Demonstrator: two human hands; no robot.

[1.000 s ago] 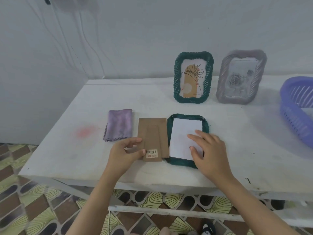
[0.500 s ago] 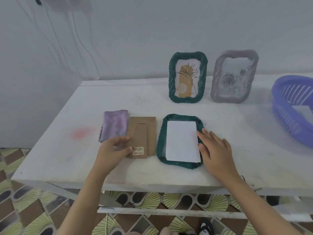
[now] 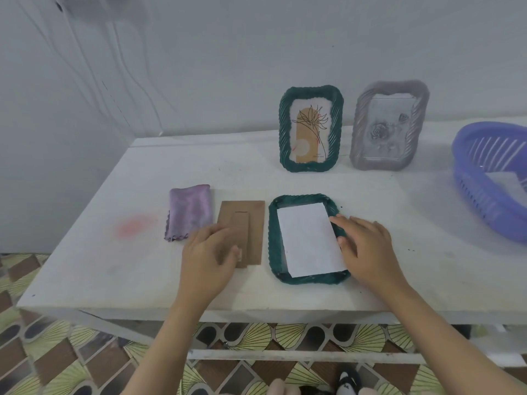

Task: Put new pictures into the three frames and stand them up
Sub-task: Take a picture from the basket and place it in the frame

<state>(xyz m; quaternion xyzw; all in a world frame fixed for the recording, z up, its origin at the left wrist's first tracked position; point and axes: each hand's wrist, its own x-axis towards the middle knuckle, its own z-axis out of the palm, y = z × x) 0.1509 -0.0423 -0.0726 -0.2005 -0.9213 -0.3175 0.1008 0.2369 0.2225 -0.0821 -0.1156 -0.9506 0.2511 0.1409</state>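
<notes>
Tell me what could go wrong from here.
1. The white picture lies skewed in the flat green frame, overlapping its rim; pressing the cardboard backing on now may crease it or trap it crooked.
2. The right hand only touches the picture's edge, so it might slip.

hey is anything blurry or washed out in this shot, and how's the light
Head view: the left hand is smeared by motion, the right hand sharper; the grey frame at the back looks hazy, the green standing frame crisp; light is soft and even, shadows faint.
</notes>
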